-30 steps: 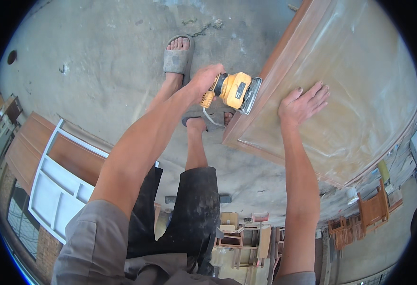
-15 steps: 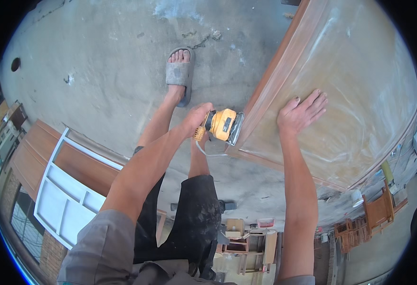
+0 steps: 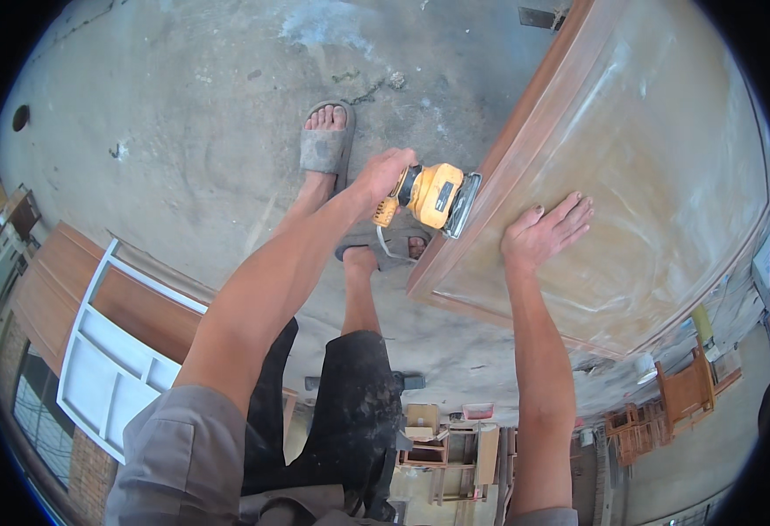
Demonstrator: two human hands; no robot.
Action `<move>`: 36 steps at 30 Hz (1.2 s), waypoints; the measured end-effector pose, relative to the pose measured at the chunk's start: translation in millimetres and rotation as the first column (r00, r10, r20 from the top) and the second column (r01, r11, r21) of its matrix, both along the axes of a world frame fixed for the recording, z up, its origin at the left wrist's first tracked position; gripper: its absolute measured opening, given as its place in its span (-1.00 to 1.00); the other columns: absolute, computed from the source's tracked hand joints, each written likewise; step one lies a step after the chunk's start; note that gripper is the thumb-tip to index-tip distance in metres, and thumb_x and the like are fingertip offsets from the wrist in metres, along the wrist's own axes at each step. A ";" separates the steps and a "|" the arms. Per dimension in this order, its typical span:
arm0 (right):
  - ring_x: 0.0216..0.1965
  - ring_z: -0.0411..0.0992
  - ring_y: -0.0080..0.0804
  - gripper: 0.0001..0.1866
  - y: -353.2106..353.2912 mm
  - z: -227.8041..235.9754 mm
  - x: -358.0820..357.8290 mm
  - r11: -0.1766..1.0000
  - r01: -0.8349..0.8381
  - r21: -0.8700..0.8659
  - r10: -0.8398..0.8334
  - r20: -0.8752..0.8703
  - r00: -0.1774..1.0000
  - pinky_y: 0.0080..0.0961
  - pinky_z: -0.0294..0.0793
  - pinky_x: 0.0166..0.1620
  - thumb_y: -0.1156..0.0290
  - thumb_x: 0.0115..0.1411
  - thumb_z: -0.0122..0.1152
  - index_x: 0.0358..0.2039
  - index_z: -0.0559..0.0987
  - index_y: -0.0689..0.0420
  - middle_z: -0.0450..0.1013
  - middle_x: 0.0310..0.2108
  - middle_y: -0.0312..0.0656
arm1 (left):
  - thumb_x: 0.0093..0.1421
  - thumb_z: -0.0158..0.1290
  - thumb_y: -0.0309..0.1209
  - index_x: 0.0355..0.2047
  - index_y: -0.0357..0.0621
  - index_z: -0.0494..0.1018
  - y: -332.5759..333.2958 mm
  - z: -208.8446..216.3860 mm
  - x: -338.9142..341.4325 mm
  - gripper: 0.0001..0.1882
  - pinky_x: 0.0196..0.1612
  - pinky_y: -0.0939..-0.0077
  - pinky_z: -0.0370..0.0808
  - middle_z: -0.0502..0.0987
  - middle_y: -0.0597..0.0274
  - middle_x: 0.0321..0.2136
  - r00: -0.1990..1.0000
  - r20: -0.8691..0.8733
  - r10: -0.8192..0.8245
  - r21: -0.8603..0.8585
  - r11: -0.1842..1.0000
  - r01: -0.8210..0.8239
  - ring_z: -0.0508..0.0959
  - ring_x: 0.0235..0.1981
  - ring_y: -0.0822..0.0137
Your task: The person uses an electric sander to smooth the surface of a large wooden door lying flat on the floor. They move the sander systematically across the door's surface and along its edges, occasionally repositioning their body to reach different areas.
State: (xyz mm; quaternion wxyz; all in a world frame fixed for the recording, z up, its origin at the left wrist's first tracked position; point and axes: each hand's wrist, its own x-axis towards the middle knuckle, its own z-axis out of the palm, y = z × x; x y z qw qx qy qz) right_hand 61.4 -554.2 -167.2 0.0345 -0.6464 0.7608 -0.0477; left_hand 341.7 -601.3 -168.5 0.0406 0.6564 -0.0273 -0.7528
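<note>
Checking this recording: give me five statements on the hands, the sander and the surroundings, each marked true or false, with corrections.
1. The left hand grips the yellow sander. True.
2. The right hand is clenched in a fist. False: it lies open on the wooden panel.
3. The sander is over the middle of the panel. False: it is at the panel's left edge.
4. The white frame is at the picture's left. True.
5. Both feet are bare. False: they wear grey slippers.
</note>
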 end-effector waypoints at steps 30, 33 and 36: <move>0.52 -0.14 0.27 -0.24 -3.5 3.5 3.7 1.000 -0.009 0.010 0.009 -0.010 1.000 0.23 -0.25 0.50 0.26 0.32 -0.17 0.46 0.06 0.37 -0.09 0.50 0.27 | 0.28 0.00 -0.12 -0.21 -0.03 0.44 -27.3 -9.0 -2.8 -0.73 -0.63 0.38 0.49 0.49 0.24 -0.42 0.999 -0.014 0.033 -0.073 0.997 -0.034 0.54 -0.56 0.35; 0.52 -0.14 0.26 -0.25 -4.3 3.1 3.3 1.000 -0.004 0.004 0.004 -0.019 1.000 0.23 -0.25 0.50 0.26 0.32 -0.18 0.46 0.06 0.37 -0.08 0.50 0.27 | 0.27 0.01 -0.11 -0.19 -0.03 0.45 -5.8 -1.6 1.2 -0.71 -0.63 0.37 0.50 0.49 0.26 -0.42 1.000 0.000 0.024 0.000 1.000 -0.024 0.55 -0.54 0.36; 0.52 -0.14 0.27 -0.25 -5.3 5.6 4.5 1.000 0.017 0.021 -0.017 0.008 1.000 0.23 -0.24 0.50 0.25 0.32 -0.18 0.45 0.08 0.37 -0.06 0.49 0.26 | 0.26 0.02 -0.12 -0.20 -0.06 0.45 -41.5 -1.8 -4.6 -0.70 -0.62 0.34 0.49 0.50 0.23 -0.45 0.999 -0.002 0.034 -0.058 0.998 -0.034 0.56 -0.56 0.33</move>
